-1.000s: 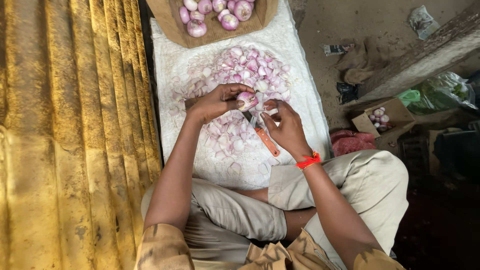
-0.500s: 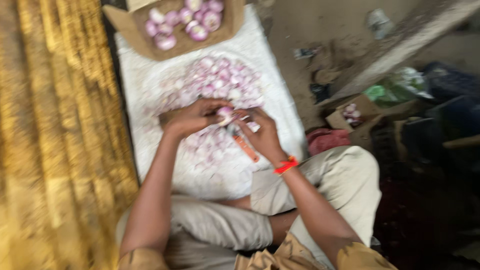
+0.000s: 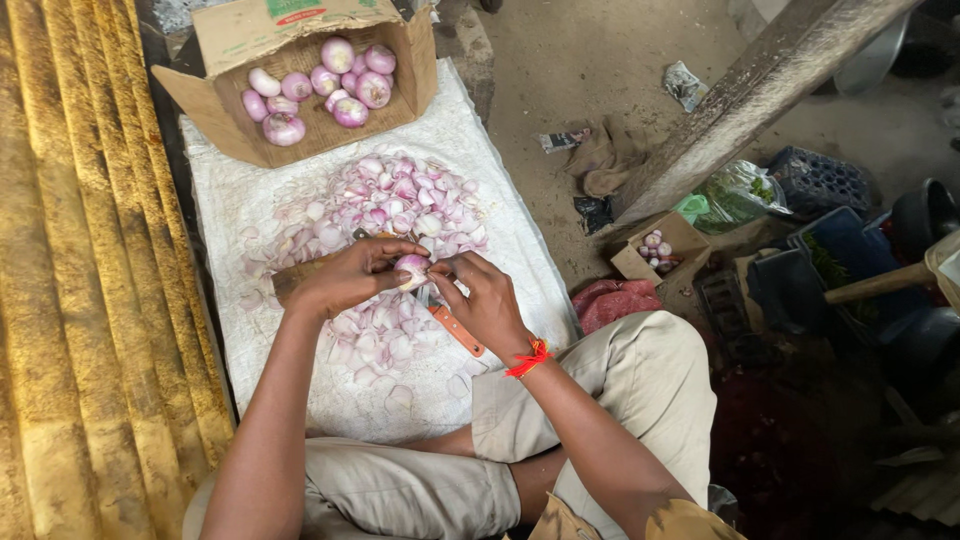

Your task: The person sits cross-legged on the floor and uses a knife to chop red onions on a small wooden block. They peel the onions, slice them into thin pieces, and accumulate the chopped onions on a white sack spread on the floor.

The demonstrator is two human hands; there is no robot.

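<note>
Onion [image 3: 412, 268], small and pink, pinched between both hands just above white sack cloth [image 3: 505, 215], at the near edge of heap of cut pieces and skins [image 3: 400, 205]. Left hand [image 3: 345, 277] closed around it from the far side, fingertips curled over the top, seemingly to steady it and turn it toward the blade. Right hand [image 3: 485, 300] closed as well, thumb and forefinger meeting the onion, knife with orange handle [image 3: 458, 330] apparently tucked along the palm, handle sticking out below toward the wrist; blade hidden behind the fingers, so edge position impossible to tell. Red band [image 3: 528, 358] at that wrist. Held low and close over the cloth, probably so that peel and slices drop straight onto the heap rather than onto bare ground. Cardboard box [image 3: 415, 70] open at the far end of the cloth, within reach, holding whole peeled onions [image 3: 345, 85] kept apart from the scraps. Folded legs in khaki trousers [image 3: 620, 390] right against the near edge of the cloth. Yellow corrugated sheet [image 3: 90, 280] alongside on the left; smaller box with a few onions [image 3: 658, 250] well off to the right among clutter on the dirt floor [image 3: 560, 70].
</note>
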